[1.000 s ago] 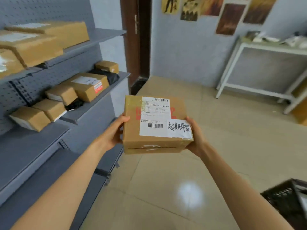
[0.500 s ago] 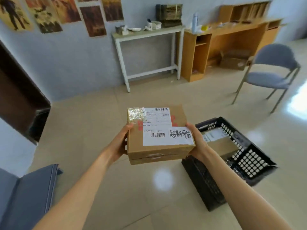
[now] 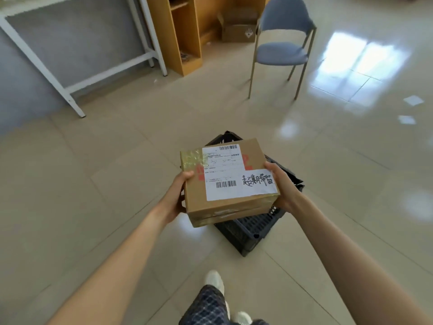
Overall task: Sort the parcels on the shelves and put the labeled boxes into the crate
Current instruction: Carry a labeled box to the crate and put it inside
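Note:
A brown cardboard box with a white shipping label and a handwritten paper slip on top is held level in front of me. My left hand grips its left side with the thumb on the top edge. My right hand grips its right side the same way. The box hangs directly above a black plastic crate standing on the tiled floor. Most of the crate and whatever lies inside it are hidden behind the box.
A blue chair stands on the floor beyond the crate. A white table frame and a wooden desk with a cardboard carton underneath line the far wall. My shoe is close to the crate.
I have turned from the shelves toward the crate. The box, still held by both hands, now hangs over the crate instead of to its left.

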A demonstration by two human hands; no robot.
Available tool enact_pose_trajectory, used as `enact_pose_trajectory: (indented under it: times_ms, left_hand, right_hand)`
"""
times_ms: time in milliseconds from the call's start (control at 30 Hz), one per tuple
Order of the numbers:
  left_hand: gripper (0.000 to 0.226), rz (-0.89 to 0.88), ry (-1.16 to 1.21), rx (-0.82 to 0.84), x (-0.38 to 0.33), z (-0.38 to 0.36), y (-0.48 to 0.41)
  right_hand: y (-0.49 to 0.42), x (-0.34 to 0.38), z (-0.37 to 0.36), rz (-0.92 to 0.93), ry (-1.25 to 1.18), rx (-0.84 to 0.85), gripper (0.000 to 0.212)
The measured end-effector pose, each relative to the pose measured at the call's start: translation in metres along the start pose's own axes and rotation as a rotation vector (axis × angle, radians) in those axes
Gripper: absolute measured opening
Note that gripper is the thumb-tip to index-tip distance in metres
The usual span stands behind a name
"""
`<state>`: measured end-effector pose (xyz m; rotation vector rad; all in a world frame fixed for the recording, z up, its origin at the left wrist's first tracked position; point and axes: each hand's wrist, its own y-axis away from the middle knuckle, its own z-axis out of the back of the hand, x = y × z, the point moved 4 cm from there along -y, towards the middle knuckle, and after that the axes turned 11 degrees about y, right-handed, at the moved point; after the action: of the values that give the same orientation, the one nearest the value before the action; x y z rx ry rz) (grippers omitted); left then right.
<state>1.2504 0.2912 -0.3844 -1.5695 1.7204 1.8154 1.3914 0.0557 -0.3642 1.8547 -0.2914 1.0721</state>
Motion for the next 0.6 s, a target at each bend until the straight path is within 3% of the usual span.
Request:
enact_pose_trajectory:
  times_ms: [200, 400, 600]
  left_hand:
    - [0.082, 0.104, 0.008, 0.026, 0.01, -0.024, -0.088]
    - [0.055, 0.259, 0.004, 0.0, 0.037, -0.04, -0.14]
    - [0.051, 0.384, 0.043, -0.088, 0.069, -0.054, -0.178]
  right_hand:
    - [-0.059, -0.003, 0.045, -0.116, 0.09, -0.083, 0.042]
    - [-0.114, -0.011, 0.083, -0.292, 0.229, -0.113, 0.04]
    - [-0.163, -0.027, 0.117, -0.44, 0.448, -0.058, 0.041]
